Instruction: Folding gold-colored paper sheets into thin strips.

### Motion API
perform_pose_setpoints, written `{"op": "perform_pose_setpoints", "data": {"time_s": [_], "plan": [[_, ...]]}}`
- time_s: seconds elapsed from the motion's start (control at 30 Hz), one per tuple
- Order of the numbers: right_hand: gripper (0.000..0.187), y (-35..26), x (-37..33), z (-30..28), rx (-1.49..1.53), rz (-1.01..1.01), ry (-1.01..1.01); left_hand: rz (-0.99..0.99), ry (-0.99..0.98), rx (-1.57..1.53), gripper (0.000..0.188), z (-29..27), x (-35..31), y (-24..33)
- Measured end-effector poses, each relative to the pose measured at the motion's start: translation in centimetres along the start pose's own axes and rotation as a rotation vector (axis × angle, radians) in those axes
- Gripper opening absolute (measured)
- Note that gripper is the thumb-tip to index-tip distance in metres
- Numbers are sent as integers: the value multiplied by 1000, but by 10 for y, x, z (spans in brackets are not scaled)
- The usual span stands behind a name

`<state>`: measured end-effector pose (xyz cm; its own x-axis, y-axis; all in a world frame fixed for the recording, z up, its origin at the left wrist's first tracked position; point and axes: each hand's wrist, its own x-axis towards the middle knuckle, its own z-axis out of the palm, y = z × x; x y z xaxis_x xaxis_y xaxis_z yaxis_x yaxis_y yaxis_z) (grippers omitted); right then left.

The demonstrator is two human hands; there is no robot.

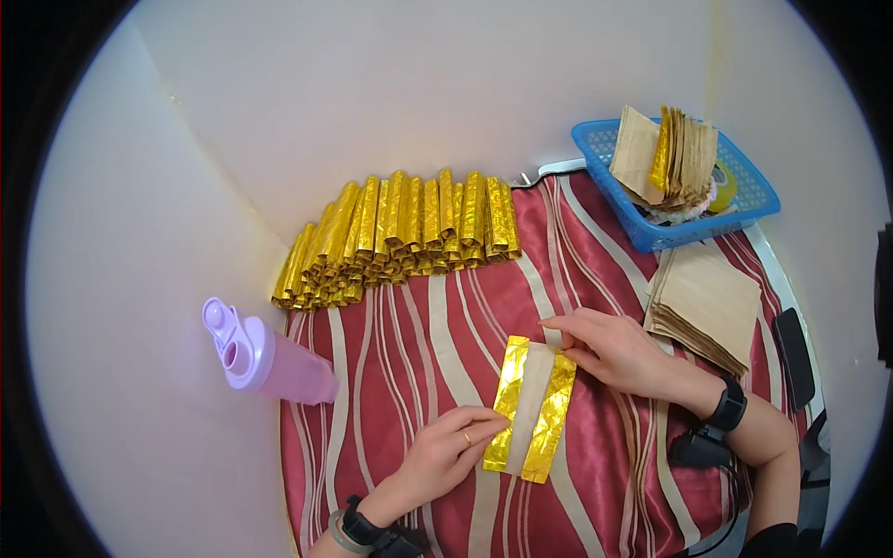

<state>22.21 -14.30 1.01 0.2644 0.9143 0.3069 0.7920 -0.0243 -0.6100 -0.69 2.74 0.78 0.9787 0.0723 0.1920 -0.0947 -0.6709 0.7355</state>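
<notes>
While our left hand [453,448] lies flat with its fingertips pressing the lower left edge of a gold foil paper [532,407], our right hand [609,350] rests at the sheet's upper right corner, fingers stretched out and touching the top edge; neither hand is closed around anything. The foil paper sits near the middle of the surface, on a red cloth with cream wavy stripes [437,325], and its two long sides are folded inward so that a pale strip of its plain side shows down the centre. We wear a ring on the left hand and dark bands on both wrists. Behind the sheet, along the far edge of the cloth, a long row of finished gold foil folds [395,237] leans together against the white wall. To our left, a pale purple bottle with a flip lid [265,358] lies beside the cloth. To our right, a stack of tan paper sheets [707,305] rests near the right hand, and beyond it a blue plastic basket [744,200] holds more tan and gold sheets standing on edge.
</notes>
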Motion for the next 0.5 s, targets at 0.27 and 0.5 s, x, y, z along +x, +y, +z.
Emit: {"op": "perform_pose_setpoints", "data": {"time_s": [0.27, 0.5], "plan": [[36, 5, 3, 5, 98, -141, 10, -15, -170, -118, 26, 5, -3, 5], [33, 1, 1, 4, -58, -191, 40, -62, -54, -97, 20, 6, -3, 5]]}}
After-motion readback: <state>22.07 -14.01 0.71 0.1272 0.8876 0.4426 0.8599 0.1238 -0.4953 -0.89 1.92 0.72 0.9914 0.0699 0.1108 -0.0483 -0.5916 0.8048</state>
